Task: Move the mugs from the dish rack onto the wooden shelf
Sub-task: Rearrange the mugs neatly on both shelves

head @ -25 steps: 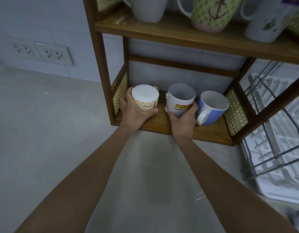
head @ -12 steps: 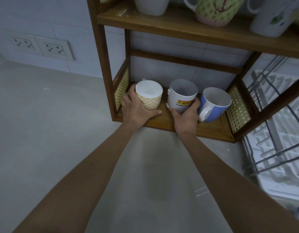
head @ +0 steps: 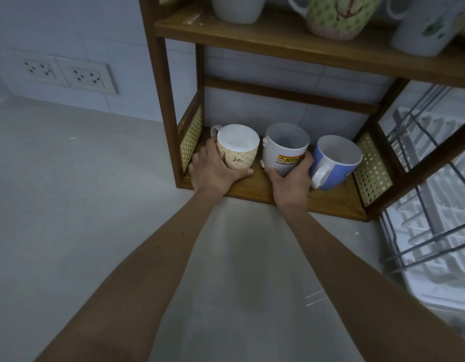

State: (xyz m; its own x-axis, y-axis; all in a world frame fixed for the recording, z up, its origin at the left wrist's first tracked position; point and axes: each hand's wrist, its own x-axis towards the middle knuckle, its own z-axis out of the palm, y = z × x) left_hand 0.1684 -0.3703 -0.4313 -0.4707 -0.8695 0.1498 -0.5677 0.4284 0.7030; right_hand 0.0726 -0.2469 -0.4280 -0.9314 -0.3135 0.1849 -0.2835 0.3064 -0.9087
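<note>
Three mugs stand on the bottom board of the wooden shelf (head: 330,202). My left hand (head: 213,171) wraps around a yellow dotted mug (head: 239,150) at the left, its handle pointing back left. In the middle is a white mug with a yellow logo (head: 283,150), gripped low down by my right hand (head: 291,181). A blue mug (head: 336,160) sits upright just right of it, handle toward me, touching my right fingers. The upper board (head: 278,40) carries a white mug (head: 239,9), a green dotted anchor mug (head: 341,17) and another white mug (head: 424,30).
A white dish rack with metal wires (head: 435,231) stands to the right of the shelf, with no mugs visible in it. Two wall sockets (head: 67,74) are at the back left. Grey countertop (head: 69,205) stretches left and toward me.
Both mugs have gone deeper onto the bottom board and stand level. The yellow mug has turned, its handle now showing at the back left. The blue mug has not moved.
</note>
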